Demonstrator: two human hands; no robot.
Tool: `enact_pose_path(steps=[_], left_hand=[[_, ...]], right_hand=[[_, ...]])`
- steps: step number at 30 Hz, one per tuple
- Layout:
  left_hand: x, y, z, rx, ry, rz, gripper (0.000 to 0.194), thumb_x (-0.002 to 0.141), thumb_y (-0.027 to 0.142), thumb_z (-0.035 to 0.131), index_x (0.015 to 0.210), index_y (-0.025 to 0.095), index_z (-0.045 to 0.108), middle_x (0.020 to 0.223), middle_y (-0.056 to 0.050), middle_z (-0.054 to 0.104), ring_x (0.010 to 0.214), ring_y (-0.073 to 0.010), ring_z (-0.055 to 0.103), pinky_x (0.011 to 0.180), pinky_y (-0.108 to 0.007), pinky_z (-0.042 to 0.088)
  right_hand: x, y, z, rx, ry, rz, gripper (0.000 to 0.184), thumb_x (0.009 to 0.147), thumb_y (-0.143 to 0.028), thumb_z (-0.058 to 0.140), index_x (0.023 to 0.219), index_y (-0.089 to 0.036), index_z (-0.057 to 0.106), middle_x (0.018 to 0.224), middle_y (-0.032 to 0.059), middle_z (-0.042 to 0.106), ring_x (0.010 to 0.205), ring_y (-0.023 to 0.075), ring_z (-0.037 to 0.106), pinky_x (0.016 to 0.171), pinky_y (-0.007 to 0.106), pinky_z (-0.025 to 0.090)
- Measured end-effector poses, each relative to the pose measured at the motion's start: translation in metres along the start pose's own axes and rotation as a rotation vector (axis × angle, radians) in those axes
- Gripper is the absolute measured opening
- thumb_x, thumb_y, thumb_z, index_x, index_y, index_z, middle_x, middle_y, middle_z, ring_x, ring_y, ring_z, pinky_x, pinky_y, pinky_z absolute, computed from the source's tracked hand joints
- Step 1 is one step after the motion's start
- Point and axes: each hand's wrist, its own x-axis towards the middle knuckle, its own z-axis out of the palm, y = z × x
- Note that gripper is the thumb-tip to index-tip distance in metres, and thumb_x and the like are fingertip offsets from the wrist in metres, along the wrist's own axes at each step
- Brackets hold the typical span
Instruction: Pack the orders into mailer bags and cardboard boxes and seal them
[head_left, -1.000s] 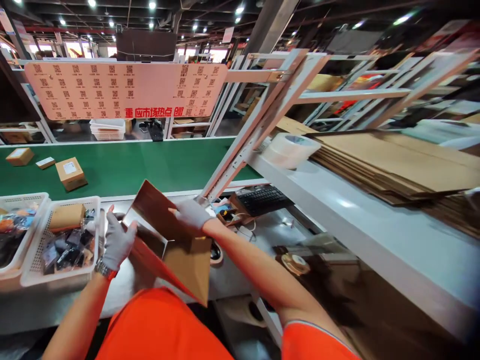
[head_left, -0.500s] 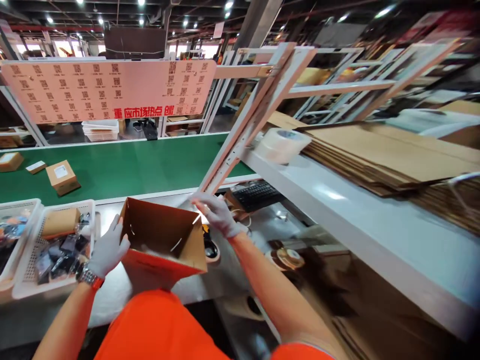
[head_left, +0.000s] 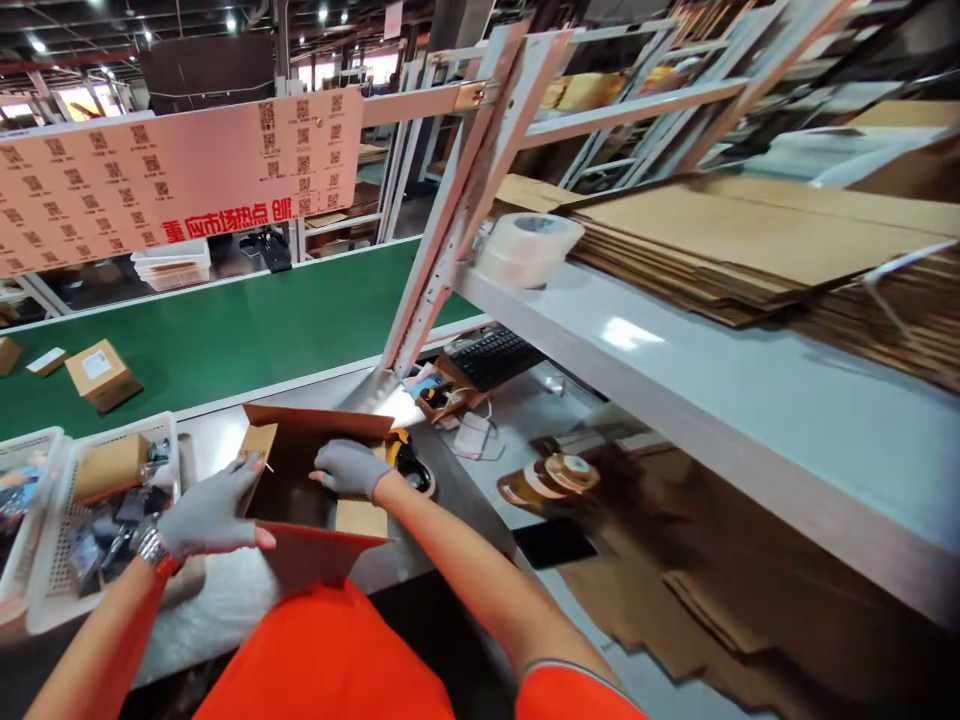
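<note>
A brown cardboard box (head_left: pixel 300 555) stands on the grey worktable in front of me, its flaps spread outward. My left hand (head_left: pixel 214 510), in a grey glove, lies on the box's left side flap with the fingers stretched along it. My right hand (head_left: pixel 349 468), also gloved, presses down on the right flap inside the box, fingers curled over it. Just right of the box lies a yellow and black tape dispenser (head_left: pixel 409 462).
White baskets (head_left: pixel 45 560) of small packets and a cardboard parcel stand at my left. Sealed parcels (head_left: pixel 101 373) ride the green conveyor (head_left: pixel 247 325) beyond. A shelf at right carries a tape roll (head_left: pixel 529 245) and flat cardboard stacks (head_left: pixel 750 235). Under it are a keyboard (head_left: pixel 491 357) and tape rolls (head_left: pixel 551 478).
The box went from tilted up in my hands to standing on the table. Both hands moved onto its flaps and are folding them in. My view swung right.
</note>
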Motion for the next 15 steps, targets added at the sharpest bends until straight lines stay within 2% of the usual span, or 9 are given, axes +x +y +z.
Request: enact_pose_path(steps=[3, 5, 8, 10, 12, 14, 15], left_hand=[[0.017, -0.003, 0.003, -0.016, 0.022, -0.014, 0.054, 0.099, 0.063, 0.076, 0.135, 0.024, 0.078, 0.137, -0.012, 0.079, 0.131, -0.0325, 0.072, 0.117, -0.051, 0.055], [0.034, -0.004, 0.004, -0.029, 0.032, -0.014, 0.051, 0.088, 0.066, 0.084, 0.120, 0.027, 0.084, 0.119, -0.009, 0.084, 0.128, -0.0358, 0.073, 0.115, -0.048, 0.054], [0.058, -0.002, 0.005, 0.051, -0.063, 0.021, 0.042, 0.068, 0.066, 0.095, 0.090, 0.030, 0.087, 0.085, -0.009, 0.080, 0.114, -0.0406, 0.075, 0.123, -0.053, 0.045], [0.067, -0.001, 0.011, 0.167, -0.085, 0.033, 0.043, 0.065, 0.066, 0.097, 0.083, 0.028, 0.085, 0.083, -0.009, 0.077, 0.110, -0.0406, 0.074, 0.130, -0.059, 0.037], [0.068, -0.001, 0.023, 0.276, 0.022, -0.039, 0.059, 0.061, 0.067, 0.099, 0.098, 0.023, 0.085, 0.104, -0.015, 0.078, 0.118, -0.0434, 0.071, 0.128, -0.061, 0.038], [0.064, -0.005, 0.039, 0.303, 0.173, -0.183, 0.097, 0.055, 0.068, 0.101, 0.132, 0.015, 0.076, 0.133, -0.023, 0.072, 0.134, -0.0469, 0.064, 0.123, -0.058, 0.044], [0.060, -0.008, 0.046, 0.276, 0.222, -0.257, 0.117, 0.054, 0.067, 0.102, 0.149, 0.010, 0.065, 0.144, -0.027, 0.066, 0.141, -0.0477, 0.061, 0.122, -0.055, 0.046]], right_hand=[[-0.003, 0.007, -0.003, 0.169, 0.068, -0.052, 0.038, 0.112, -0.039, 0.053, 0.099, -0.017, 0.081, 0.098, 0.0051, 0.080, 0.090, 0.0195, 0.069, 0.088, 0.029, 0.054], [-0.005, 0.014, -0.006, 0.406, 0.134, -0.072, 0.045, 0.112, -0.047, 0.049, 0.108, -0.016, 0.081, 0.105, 0.0076, 0.082, 0.097, 0.0216, 0.073, 0.091, 0.031, 0.056], [-0.008, 0.019, -0.009, 0.716, 0.199, -0.058, 0.057, 0.108, -0.063, 0.051, 0.103, -0.016, 0.082, 0.112, 0.0123, 0.084, 0.107, 0.0282, 0.077, 0.103, 0.041, 0.058], [-0.011, 0.018, -0.014, 0.863, 0.211, -0.026, 0.061, 0.105, -0.071, 0.050, 0.097, -0.019, 0.081, 0.110, 0.0135, 0.085, 0.112, 0.0310, 0.079, 0.110, 0.047, 0.058], [-0.017, 0.012, -0.021, 1.001, 0.204, 0.021, 0.065, 0.104, -0.076, 0.045, 0.093, -0.021, 0.080, 0.105, 0.0141, 0.086, 0.109, 0.0320, 0.081, 0.111, 0.050, 0.060], [-0.028, 0.006, -0.035, 1.025, 0.221, 0.050, 0.065, 0.104, -0.076, 0.045, 0.096, -0.022, 0.081, 0.105, 0.0145, 0.086, 0.108, 0.0320, 0.082, 0.111, 0.050, 0.061], [-0.034, 0.004, -0.043, 0.961, 0.270, 0.053, 0.063, 0.104, -0.074, 0.047, 0.100, -0.022, 0.082, 0.109, 0.0144, 0.086, 0.110, 0.0317, 0.082, 0.111, 0.050, 0.061]])
